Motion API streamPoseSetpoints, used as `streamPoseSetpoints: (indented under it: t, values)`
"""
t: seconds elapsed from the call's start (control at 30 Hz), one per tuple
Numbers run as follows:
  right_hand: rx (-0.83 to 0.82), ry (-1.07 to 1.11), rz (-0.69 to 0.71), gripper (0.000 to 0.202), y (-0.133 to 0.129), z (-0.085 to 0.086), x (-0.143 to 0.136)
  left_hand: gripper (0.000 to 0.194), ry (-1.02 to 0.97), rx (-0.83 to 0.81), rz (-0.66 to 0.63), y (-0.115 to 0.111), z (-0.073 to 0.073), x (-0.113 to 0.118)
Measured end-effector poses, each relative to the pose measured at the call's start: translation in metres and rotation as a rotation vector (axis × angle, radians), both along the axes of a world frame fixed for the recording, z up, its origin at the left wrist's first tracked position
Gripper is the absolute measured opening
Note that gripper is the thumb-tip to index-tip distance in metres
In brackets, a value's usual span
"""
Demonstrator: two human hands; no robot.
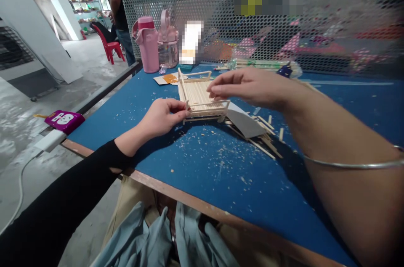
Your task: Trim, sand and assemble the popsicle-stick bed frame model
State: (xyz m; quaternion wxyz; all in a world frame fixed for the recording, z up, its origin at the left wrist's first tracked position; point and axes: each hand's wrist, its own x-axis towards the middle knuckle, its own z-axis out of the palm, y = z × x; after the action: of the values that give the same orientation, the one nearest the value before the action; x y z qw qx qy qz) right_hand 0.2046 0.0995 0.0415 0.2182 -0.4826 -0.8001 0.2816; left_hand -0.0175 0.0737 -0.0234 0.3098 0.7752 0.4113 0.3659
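A small model of pale wooden sticks [198, 90], with a slatted deck and thin railings, rests on the blue table. At its near left corner, the thumb and fingertips of my left hand [160, 115] pinch a railing post. My right hand [249, 86] is over the model's right side, thumb and fingers drawn together; whatever may be between the fingertips is too small to make out. Beside the model, a grey-white sheet [246, 120] lies over a pile of loose wooden sticks [268, 143], close below my right wrist.
Crumbs are scattered across the blue tabletop [195, 166]. A pink flask [148, 46] and a clear pink-lidded bottle [168, 44] stand at the back, before a perforated metal screen [214, 10]. A purple power bank [65, 120] sits at the left edge. A person [118, 10] stands beyond.
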Motion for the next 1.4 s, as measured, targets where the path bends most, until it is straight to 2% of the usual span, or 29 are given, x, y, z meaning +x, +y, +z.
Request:
streamPoseSetpoints:
  t: [0.1,0.17,0.23,0.37,0.57,0.7,0.93,1.2,1.4]
  values:
    - [0.048,-0.018,-0.146,0.024,0.002,-0.003,-0.008,0.019,-0.001,-0.026,-0.028,0.003,0.001,-0.008]
    - [0.044,-0.124,-0.171,0.016,0.0,-0.002,-0.016,0.021,-0.022,-0.054,-0.059,0.005,0.002,-0.013]
    - [0.042,-0.199,-0.149,0.014,-0.002,0.001,-0.022,0.021,-0.044,-0.069,-0.098,0.007,0.003,-0.017]
    - [0.081,-0.209,-0.118,0.017,-0.001,0.002,-0.028,0.02,-0.054,-0.09,-0.139,0.013,0.002,-0.02]
    - [-0.132,-0.303,-0.039,0.017,0.018,-0.009,-0.033,0.019,-0.033,-0.072,-0.1,0.017,-0.001,-0.017]
    - [-0.185,-0.34,-0.021,0.025,0.024,-0.003,-0.04,0.015,-0.043,-0.071,-0.139,0.019,0.002,-0.016]
    - [-0.385,-0.293,0.142,0.037,0.029,0.001,-0.052,0.014,0.0,-0.015,-0.216,0.031,0.003,-0.021]
    - [-0.292,-0.3,0.174,0.032,0.031,-0.001,-0.037,0.014,0.007,-0.007,-0.191,0.032,0.002,-0.019]
    - [-0.309,-0.23,0.237,0.029,0.032,-0.003,-0.034,0.014,0.003,-0.02,-0.176,0.032,0.001,-0.018]
